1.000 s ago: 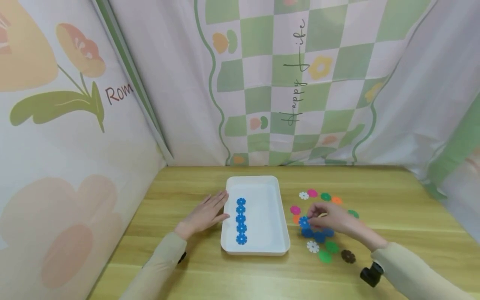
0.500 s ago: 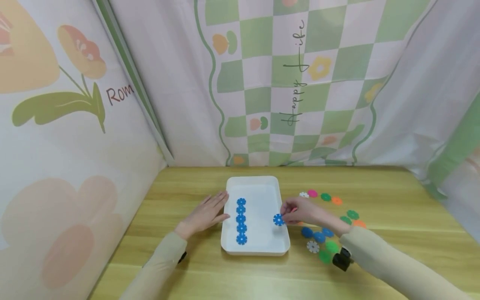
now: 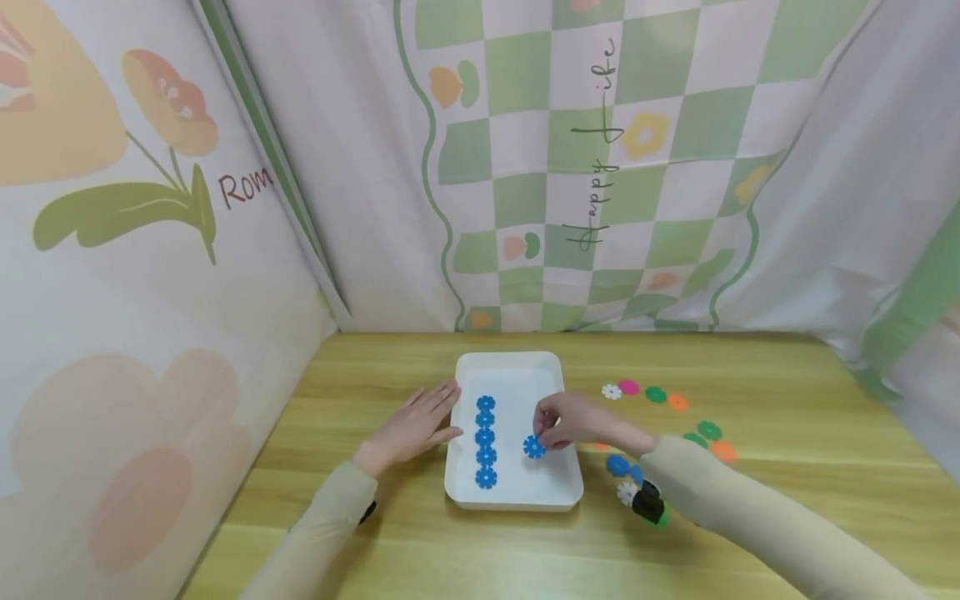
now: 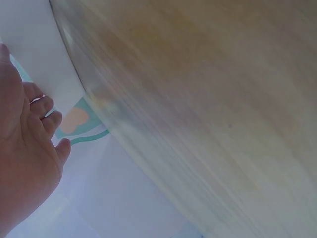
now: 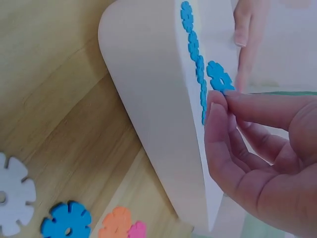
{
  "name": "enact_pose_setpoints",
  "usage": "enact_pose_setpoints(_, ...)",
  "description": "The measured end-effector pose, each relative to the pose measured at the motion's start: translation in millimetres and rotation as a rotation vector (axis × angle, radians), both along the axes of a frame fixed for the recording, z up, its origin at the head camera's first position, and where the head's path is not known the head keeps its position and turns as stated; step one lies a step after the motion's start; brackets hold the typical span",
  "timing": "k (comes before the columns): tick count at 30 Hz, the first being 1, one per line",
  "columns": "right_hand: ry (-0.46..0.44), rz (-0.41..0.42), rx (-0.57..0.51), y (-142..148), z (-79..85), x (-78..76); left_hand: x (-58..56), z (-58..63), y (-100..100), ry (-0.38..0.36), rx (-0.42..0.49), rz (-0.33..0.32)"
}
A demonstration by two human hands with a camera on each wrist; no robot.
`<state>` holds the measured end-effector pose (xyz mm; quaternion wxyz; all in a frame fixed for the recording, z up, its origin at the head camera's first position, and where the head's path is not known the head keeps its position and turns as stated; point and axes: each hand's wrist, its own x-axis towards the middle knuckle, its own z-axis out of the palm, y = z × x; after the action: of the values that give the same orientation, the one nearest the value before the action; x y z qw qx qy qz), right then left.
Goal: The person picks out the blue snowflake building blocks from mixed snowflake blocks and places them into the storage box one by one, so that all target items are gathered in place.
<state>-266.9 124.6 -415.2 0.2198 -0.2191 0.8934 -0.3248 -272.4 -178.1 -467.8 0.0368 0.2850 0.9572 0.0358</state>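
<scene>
Placement looks to be your step: your right hand [image 3: 567, 419] pinches a round, notched blue plastic disc [image 3: 533, 448] over the shallow white rectangular tray [image 3: 513, 506], right of its column of five blue discs [image 3: 485, 437]. Your left hand [image 3: 409, 428] rests, fingers extended, at the tray's left rim. Next seems to call for lowering, then releasing.

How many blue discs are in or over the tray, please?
6: five discs run down the tray's left side; one disc pinched by the right hand, which may hide more.
</scene>
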Motion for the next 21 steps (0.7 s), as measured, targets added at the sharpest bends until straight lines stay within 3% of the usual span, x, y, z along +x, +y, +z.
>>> enact_pose_setpoints(7,-0.054,0.002,0.084,-12.4,-4.3,2.2,-0.6,0.8,1.1,0.019,0.001,-0.008)
enact_pose_setpoints(13,-0.077,0.026,0.074,-18.7,-7.3,6.2,-0.3,1.0,1.3,0.008,0.003,0.002)
enact_pose_setpoints(21,-0.091,-0.009,0.099,-23.8,-16.8,8.2,0.6,1.0,0.9,0.0,0.005,0.009)
